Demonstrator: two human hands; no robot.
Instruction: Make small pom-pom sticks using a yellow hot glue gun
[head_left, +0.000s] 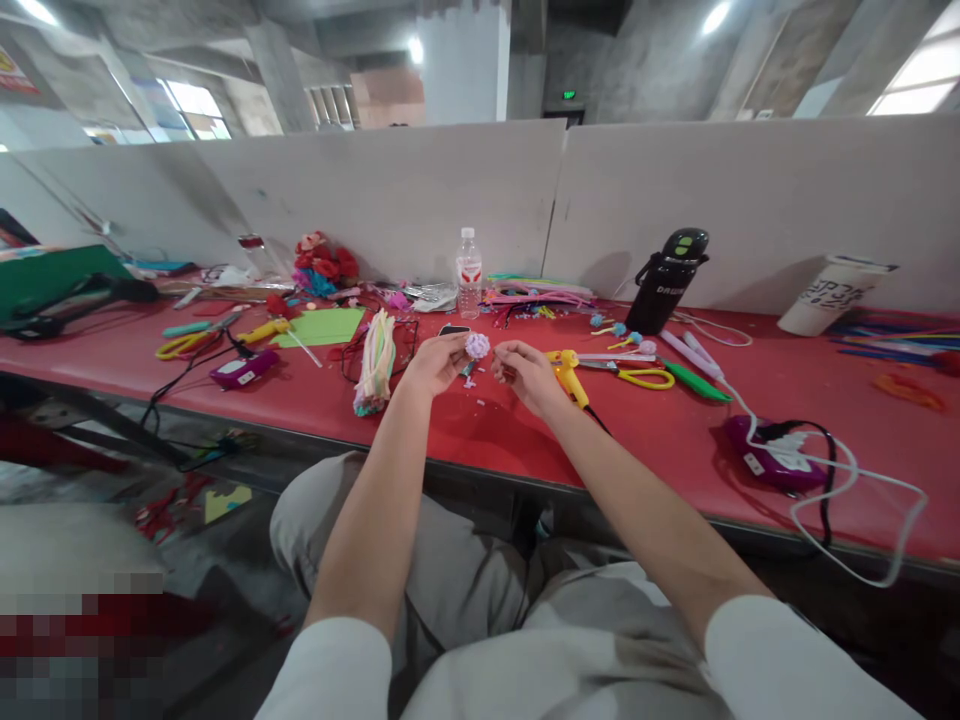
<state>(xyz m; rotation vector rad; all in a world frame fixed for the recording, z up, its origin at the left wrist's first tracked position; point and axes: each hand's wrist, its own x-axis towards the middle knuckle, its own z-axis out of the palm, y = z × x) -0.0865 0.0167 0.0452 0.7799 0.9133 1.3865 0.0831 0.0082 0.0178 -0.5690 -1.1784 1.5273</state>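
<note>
**Pompom flower under assembly at frame centre**

Your left hand pinches a small lilac pompom flower by its stem, holding it up just above the red table at the middle of the frame. Your right hand sits just beside it, fingers curled close; whether they hold a small piece cannot be told at this size. In my judgement you are at the fitting stage: shaping or adding to the flower head. The next move calls for a steady pinch from the left and fine fingertip work from the right, as the piece is small and soft.

Surface: cluttered. A bundle of pale pipe cleaners lies left of centre, a yellow glue gun and yellow-handled scissors right of centre. A water bottle and a black flask stand toward the back, a white cup at upper right, and a purple device with white cable at lower right.

Room: grey partition boards behind the table, concrete columns and ceiling lights along the top of the frame.
</note>
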